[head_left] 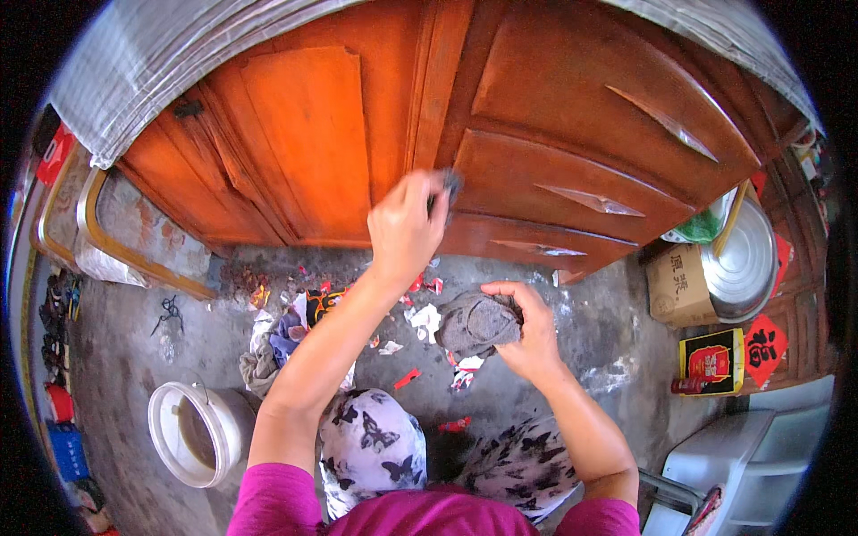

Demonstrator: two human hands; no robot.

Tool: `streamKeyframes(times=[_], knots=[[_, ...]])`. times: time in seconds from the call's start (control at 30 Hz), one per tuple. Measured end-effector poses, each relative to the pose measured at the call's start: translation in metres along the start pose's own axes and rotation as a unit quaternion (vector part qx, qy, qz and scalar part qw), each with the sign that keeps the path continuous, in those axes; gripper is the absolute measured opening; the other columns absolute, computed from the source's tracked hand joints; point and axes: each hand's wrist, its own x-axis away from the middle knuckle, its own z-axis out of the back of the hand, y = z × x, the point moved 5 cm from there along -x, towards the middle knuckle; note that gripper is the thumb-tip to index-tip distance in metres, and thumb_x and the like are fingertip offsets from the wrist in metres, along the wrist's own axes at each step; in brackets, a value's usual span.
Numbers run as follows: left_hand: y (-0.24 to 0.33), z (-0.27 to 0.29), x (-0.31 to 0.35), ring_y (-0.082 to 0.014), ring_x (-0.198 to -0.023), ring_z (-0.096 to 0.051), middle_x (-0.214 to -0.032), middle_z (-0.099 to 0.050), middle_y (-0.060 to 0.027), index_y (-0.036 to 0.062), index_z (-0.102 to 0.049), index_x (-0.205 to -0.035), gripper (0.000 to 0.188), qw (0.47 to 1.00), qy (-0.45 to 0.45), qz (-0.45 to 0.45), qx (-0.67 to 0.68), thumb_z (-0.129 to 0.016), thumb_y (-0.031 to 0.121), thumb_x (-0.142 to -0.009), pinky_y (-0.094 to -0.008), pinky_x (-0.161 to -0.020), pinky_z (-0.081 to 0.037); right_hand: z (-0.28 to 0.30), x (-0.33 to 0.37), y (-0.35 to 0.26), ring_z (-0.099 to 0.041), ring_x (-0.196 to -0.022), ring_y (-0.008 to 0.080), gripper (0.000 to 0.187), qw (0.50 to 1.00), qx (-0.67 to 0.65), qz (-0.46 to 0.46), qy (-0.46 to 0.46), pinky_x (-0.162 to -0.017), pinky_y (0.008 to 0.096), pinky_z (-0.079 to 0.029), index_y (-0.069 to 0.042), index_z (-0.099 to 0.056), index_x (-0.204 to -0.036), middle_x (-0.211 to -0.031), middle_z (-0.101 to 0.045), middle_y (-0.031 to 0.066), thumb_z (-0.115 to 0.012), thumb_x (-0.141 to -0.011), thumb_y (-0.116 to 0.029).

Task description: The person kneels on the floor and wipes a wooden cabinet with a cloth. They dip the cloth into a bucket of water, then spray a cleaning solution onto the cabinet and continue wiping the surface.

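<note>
Up against the front of a reddish-brown wooden cabinet, my left hand is closed on a small dark object. Motion blurs the object, and the fingers partly cover it, so its kind does not show. It is by the upright frame between the door on the left and the drawers on the right. Lower and to the right, my right hand grips a bunched grey cloth, thumb and fingers around its right side. The cloth is held above the littered floor, apart from the cabinet.
A white bucket of murky liquid stands at left, beside crumpled cloths. Paper scraps litter the concrete floor. At right are a cardboard box, a round metal lid and a white plastic stool. A grey cover drapes the cabinet top.
</note>
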Motion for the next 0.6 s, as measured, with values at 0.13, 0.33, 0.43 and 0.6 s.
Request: streamKeyframes(times=[0.13,0.33,0.43,0.6], knots=[[0.036,0.009,-0.064,-0.0305,-0.089,-0.073,-0.102,-0.075,-0.0116,0.0057,-0.059,-0.092,0.016,0.985,0.129,-0.110,0.033,-0.074,0.001,-0.086,-0.0362,-0.074,-0.059,0.006,-0.001,-0.004,-0.068,-0.102,0.0198,0.042,1.000,0.010,0.020,0.008,-0.090,0.0319,-0.053,-0.003,-0.067,-0.118,-0.113,-0.070,0.0108,-0.079,-0.078,0.000],[-0.003,-0.013,0.014,-0.0315,-0.080,-0.071,-0.089,-0.069,-0.0109,0.0089,-0.059,-0.093,0.013,0.984,-0.104,-0.037,-0.137,-0.072,0.010,-0.088,-0.0400,-0.063,-0.057,0.004,-0.001,-0.001,-0.068,-0.108,0.0344,0.052,0.990,-0.103,-0.027,0.092,-0.096,0.0397,-0.053,-0.003,-0.062,-0.125,-0.117,-0.068,0.0172,-0.078,-0.076,-0.003],[-0.039,-0.010,0.060,-0.0356,-0.080,-0.070,-0.088,-0.068,-0.0126,0.0086,-0.060,-0.096,0.012,0.974,-0.215,-0.004,-0.073,-0.070,0.012,-0.090,-0.0460,-0.066,-0.056,0.027,-0.032,-0.032,-0.062,-0.113,0.0373,0.058,0.979,0.036,0.125,0.160,-0.100,0.0431,-0.050,-0.003,-0.059,-0.131,-0.124,-0.064,0.0188,-0.078,-0.075,-0.001],[-0.048,0.025,0.102,-0.0383,-0.086,-0.071,-0.096,-0.073,-0.0120,0.0071,-0.063,-0.099,0.015,0.975,-0.203,0.071,0.051,-0.073,0.013,-0.089,-0.0464,-0.071,-0.057,0.080,-0.118,-0.135,-0.053,-0.121,0.0328,0.062,0.832,0.224,0.378,0.340,-0.109,0.0445,-0.037,-0.013,-0.063,-0.133,-0.118,-0.062,0.0090,-0.073,-0.073,0.001]])
